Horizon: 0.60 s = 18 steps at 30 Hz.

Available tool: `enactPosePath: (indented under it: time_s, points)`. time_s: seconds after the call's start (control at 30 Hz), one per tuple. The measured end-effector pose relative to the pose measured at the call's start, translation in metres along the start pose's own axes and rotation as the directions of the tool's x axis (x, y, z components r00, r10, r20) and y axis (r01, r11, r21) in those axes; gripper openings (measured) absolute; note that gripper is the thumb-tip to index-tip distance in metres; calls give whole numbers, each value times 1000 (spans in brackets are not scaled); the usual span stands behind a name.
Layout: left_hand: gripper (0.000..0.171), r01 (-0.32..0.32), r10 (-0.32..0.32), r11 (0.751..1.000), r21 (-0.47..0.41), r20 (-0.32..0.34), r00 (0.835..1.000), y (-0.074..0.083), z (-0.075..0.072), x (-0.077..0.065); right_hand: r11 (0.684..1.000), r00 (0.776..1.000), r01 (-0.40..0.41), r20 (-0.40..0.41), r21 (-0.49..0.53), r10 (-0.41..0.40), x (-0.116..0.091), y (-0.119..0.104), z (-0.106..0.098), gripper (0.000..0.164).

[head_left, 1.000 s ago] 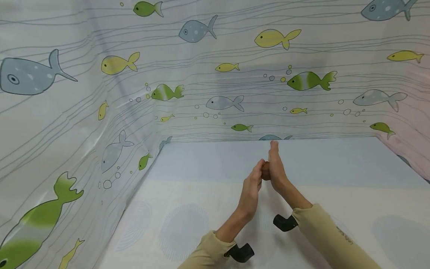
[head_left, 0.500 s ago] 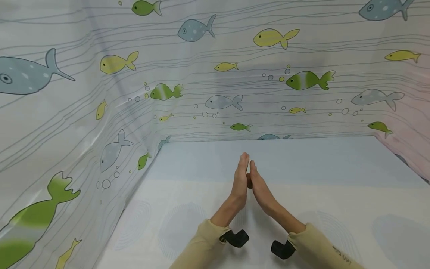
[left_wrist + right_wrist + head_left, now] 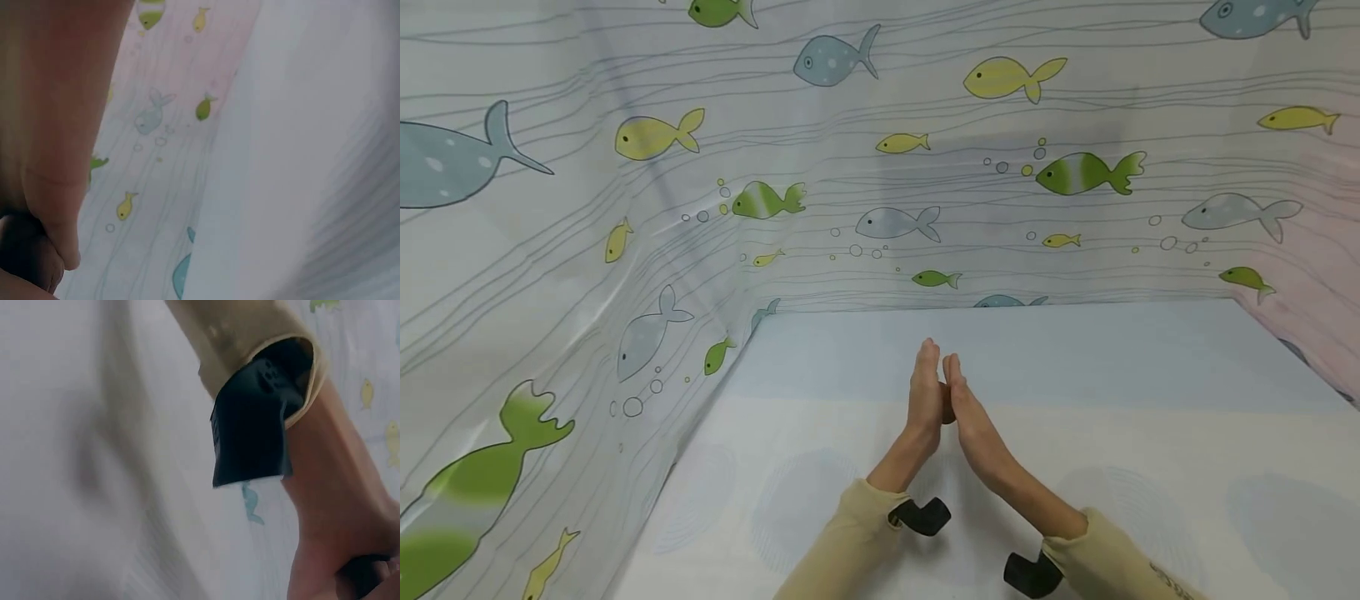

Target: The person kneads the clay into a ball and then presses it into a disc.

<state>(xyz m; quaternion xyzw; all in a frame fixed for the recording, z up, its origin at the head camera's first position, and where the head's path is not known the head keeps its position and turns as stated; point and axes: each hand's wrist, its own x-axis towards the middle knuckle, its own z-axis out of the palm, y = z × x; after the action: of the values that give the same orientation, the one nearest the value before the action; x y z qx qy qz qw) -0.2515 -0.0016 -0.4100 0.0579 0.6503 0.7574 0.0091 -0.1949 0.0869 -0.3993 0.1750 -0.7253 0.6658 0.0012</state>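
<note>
In the head view my left hand (image 3: 925, 402) and right hand (image 3: 976, 421) stand palm to palm over the white table, fingers straight and pointing forward. A small brown rounded lump (image 3: 948, 404) sits pressed between the two palms; its kind cannot be made out. The left fingertips reach a little farther forward than the right ones. Both wrist views catch only part of the hands, with a dark patch between the palms where the lump is not clear.
The table (image 3: 820, 367) has a pale blue band along its far side. A curtain (image 3: 820, 167) printed with fish hangs behind it and along the left. Black camera mounts (image 3: 925, 517) stick out from both beige sleeves (image 3: 857, 533).
A second ago the right hand was farther forward; now the left one is. Both hands have shifted left, with the lump kept between the palms.
</note>
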Motion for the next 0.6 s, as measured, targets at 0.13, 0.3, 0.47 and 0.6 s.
enactPosePath:
  time_s: [0.13, 0.3, 0.47, 0.6]
  points:
    - [72, -43, 44, 999, 29, -21, 999, 1, -4, 6, 999, 1000, -11, 17, 31, 10, -3, -7, 2, 64]
    - [65, -132, 132, 988, 83, 5, 991, 3, -8, 14, 997, 999, -24, 42, 75, 20, -4, -14, 3, 64]
    - [65, -127, 123, 989, 80, 51, 991, 1, -8, 16, 994, 999, -41, 14, 98, 40, 0, -13, 0, 65]
    - [64, -87, 82, 994, 69, 76, 994, -2, -5, 14, 992, 999, -35, -17, 123, 37, 8, -6, -4, 66]
